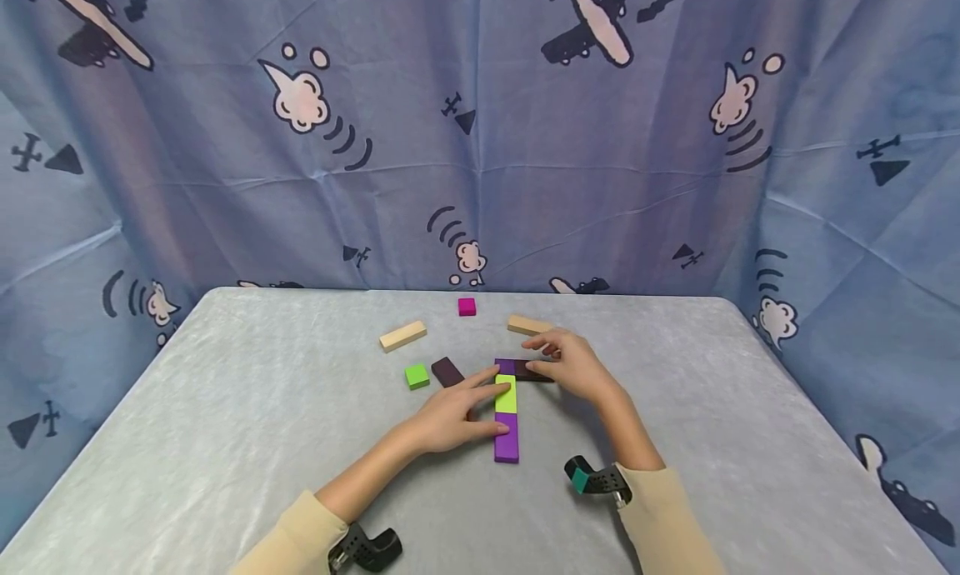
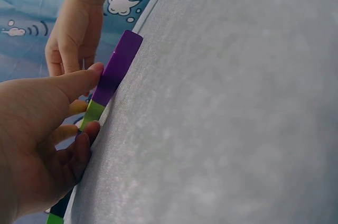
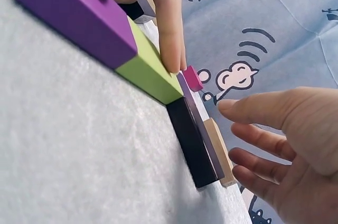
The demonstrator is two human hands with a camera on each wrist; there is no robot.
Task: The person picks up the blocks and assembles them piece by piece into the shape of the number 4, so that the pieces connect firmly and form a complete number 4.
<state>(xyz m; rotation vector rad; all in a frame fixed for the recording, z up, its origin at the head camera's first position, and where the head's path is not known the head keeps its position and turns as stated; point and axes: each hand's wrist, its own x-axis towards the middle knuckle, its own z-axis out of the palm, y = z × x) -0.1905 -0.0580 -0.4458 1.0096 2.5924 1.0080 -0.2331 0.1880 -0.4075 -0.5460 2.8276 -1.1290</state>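
A row of flat blocks lies in the middle of the table: a purple block [image 1: 507, 443] nearest me, a yellow-green block [image 1: 506, 398], then another purple piece [image 1: 505, 365] at the far end. From that end a dark block [image 1: 534, 376] extends to the right. My left hand [image 1: 450, 412] reaches in from the left with fingers extended, its thumb on the near purple block and fingertips on the yellow-green one and at the far end. Over the dark block hovers my right hand [image 1: 573, 365]; in the right wrist view its spread fingers [image 3: 259, 105] stand apart from the block, holding nothing.
Left of the row lie a bright green block [image 1: 417, 377] and a dark brown block [image 1: 447, 372]. Further back are two pale wooden blocks, one left [image 1: 402, 337] and one right [image 1: 528, 324], and a magenta block [image 1: 467, 307]. A patterned blue curtain [image 1: 480, 142] hangs behind the table.
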